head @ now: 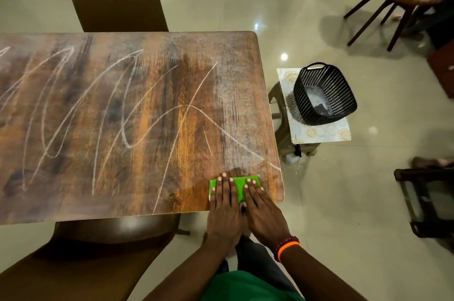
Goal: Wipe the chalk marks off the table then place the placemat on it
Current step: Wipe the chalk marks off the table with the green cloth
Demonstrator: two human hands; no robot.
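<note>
While both palms press flat, the left hand (224, 210) and right hand (261, 212) lie side by side, fingers spread and extended, on one green cloth (237, 186) at the table's (137, 192) 5 o'clock corner. Neither hand is clenched. White chalk marks (122, 109) loop across the wood from 9 to 3 o'clock. One placemat (319, 132) lies on a stool at 3 o'clock, under one black basket (324, 94). Two brown chairs flank the table.
</note>
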